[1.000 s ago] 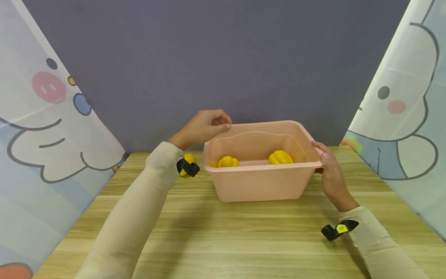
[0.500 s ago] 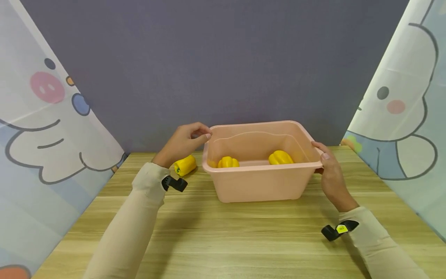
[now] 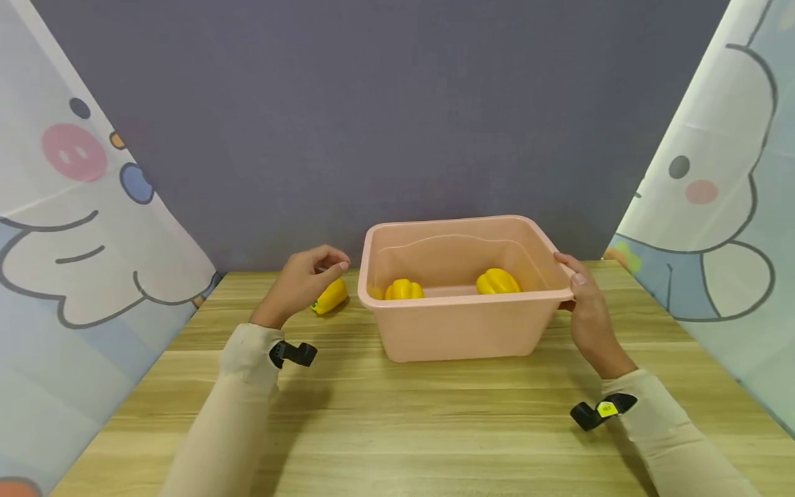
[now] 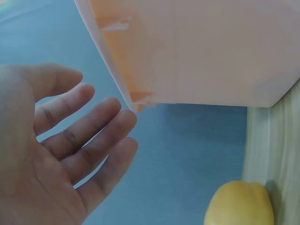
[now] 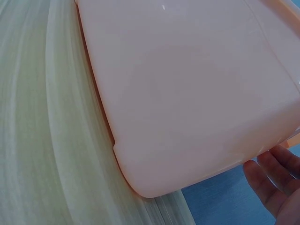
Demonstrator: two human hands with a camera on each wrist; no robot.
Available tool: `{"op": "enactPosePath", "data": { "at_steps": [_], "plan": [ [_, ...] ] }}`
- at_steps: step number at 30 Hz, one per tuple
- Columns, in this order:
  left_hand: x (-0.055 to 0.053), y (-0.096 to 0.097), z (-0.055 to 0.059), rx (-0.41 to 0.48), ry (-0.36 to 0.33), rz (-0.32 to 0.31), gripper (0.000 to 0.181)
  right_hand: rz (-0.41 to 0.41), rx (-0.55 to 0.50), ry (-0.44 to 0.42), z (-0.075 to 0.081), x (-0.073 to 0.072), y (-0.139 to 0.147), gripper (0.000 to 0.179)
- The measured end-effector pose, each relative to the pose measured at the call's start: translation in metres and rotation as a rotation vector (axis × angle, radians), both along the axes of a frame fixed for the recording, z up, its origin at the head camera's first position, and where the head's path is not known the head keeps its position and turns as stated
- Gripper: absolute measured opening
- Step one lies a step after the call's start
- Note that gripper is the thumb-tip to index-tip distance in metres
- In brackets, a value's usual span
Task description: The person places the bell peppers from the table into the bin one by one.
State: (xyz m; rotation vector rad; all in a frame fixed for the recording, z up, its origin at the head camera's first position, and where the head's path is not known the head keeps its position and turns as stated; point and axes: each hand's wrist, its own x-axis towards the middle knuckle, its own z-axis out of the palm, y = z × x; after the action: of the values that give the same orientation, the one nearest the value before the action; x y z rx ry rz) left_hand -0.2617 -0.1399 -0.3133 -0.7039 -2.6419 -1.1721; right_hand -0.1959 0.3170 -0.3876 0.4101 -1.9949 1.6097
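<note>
A pink plastic bin (image 3: 456,330) stands on the table, with two yellow bell peppers inside, one at the left (image 3: 404,289) and one at the right (image 3: 498,281). My right hand (image 3: 586,314) grips the bin's right rim; in the right wrist view its fingertips (image 5: 276,171) reach under the edge. My left hand (image 3: 302,281) is in the air left of the bin, holding nothing, fingers loosely bent. In the left wrist view the palm faces the bin, apart from its rim. Partly behind that hand, a third yellow bell pepper (image 3: 331,297) lies on the table.
The wood-grain table (image 3: 397,421) ends at a dark grey panel (image 3: 397,110) behind the bin. Cartoon-printed cloths hang on the left (image 3: 81,276) and right (image 3: 714,276) sides.
My left hand has moved left and down from above the bin's back left rim to beside the pepper on the table. My right hand keeps its hold on the bin.
</note>
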Motion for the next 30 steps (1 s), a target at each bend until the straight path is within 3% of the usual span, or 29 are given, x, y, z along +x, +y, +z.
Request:
{"op": "enactPosePath", "data": {
  "at_steps": [8, 17, 21, 30],
  "plan": [
    [-0.002, -0.005, -0.017, 0.040, -0.024, 0.013, 0.025, 0.010, -0.015, 0.004, -0.004, 0.001, 0.001, 0.050],
    [-0.006, -0.004, -0.033, 0.128, -0.001, 0.049, 0.021, 0.023, -0.023, 0.017, -0.003, -0.003, 0.000, 0.049],
    [-0.007, -0.003, -0.040, 0.118, 0.014, 0.076, 0.018, 0.008, 0.009, -0.004, -0.004, -0.002, -0.001, 0.051],
    [-0.013, -0.011, -0.052, 0.092, 0.044, 0.127, 0.019, 0.050, -0.058, 0.032, -0.003, -0.001, 0.001, 0.048]
  ]
}}
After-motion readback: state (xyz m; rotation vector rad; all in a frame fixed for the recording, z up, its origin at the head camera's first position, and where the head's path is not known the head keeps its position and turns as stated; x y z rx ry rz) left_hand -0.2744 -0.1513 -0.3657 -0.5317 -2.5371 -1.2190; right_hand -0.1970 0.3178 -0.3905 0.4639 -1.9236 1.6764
